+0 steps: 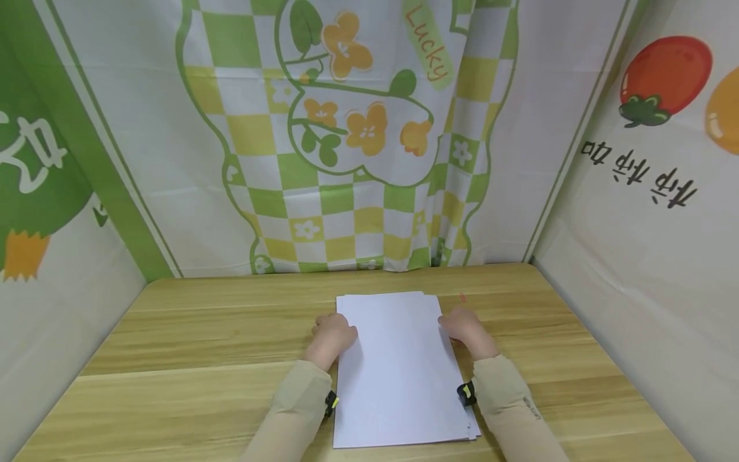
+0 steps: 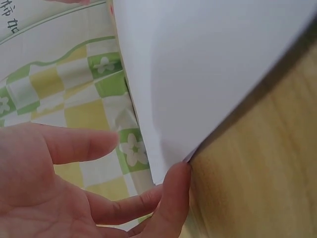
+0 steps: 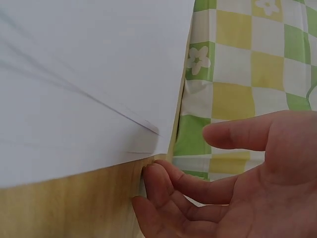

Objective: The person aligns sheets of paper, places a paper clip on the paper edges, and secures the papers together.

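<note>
A stack of white paper sheets [image 1: 398, 372] lies flat on the wooden table, its edges slightly uneven at the top and lower right. At the stack's left edge is my left hand [image 1: 333, 337]. In the left wrist view its fingertips [image 2: 176, 181] touch the sheets near a corner, while the thumb stands apart. On the other side, my right hand [image 1: 469, 329] is beside the right edge. Loosely bent, its fingers [image 3: 158, 183] are close against a corner of the paper, the thumb held away; whether they touch is hard to tell. Several sheet edges overlap unevenly there.
The wood-grain table [image 1: 219, 333] reaches back to a green-and-yellow checked curtain [image 1: 369, 212]. White printed cloth walls [image 1: 646, 269] rise at both sides. A small red mark [image 1: 462, 298] shows on the table beyond my right hand. Black straps [image 1: 467, 394] sit at both wrists.
</note>
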Tool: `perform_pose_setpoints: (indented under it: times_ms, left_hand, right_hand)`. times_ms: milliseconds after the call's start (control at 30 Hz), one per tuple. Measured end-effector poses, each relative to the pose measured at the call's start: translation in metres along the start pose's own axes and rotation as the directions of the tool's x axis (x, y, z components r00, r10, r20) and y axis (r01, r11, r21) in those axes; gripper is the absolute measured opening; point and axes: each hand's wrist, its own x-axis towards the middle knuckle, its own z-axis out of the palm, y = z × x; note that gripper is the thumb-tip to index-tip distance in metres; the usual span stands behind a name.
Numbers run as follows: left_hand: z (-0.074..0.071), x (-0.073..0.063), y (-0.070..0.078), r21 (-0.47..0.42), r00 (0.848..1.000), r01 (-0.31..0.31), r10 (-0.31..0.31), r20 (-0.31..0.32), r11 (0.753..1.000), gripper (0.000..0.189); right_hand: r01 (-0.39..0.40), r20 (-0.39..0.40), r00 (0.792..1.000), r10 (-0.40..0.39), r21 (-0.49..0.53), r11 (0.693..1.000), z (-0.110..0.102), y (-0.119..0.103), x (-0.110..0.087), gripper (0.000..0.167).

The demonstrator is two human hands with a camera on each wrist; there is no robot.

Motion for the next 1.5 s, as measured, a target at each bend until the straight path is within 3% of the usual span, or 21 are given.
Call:
perform_pose_setpoints:
  times_ms: [667, 867, 1500]
  left_hand:
    - [0.006, -0.001, 0.006, 0.055, 1.0, -0.013, 0.013, -0.009, 0.998, 0.036]
    - [0.005, -0.003, 0.008, 0.025, 1.0, -0.001, 0.001, 0.006, 1.0, 0.034]
    - [0.007, -0.003, 0.012, -0.041, 1.0, 0.0, 0.001, 0.025, 0.999, 0.031]
  right_hand:
    - [-0.021, 0.041, 0.999, 0.02, 0.047, 0.999, -0.001, 0.001, -0.001, 0.029]
    - [-0.033, 0.04, 0.999, 0.03, 0.075, 0.997, 0.001, 0.003, 0.0, 0.025]
    - [-0.061, 0.08, 0.995, 0.052, 0.111, 0.992, -0.001, 0.003, 0.001, 0.033]
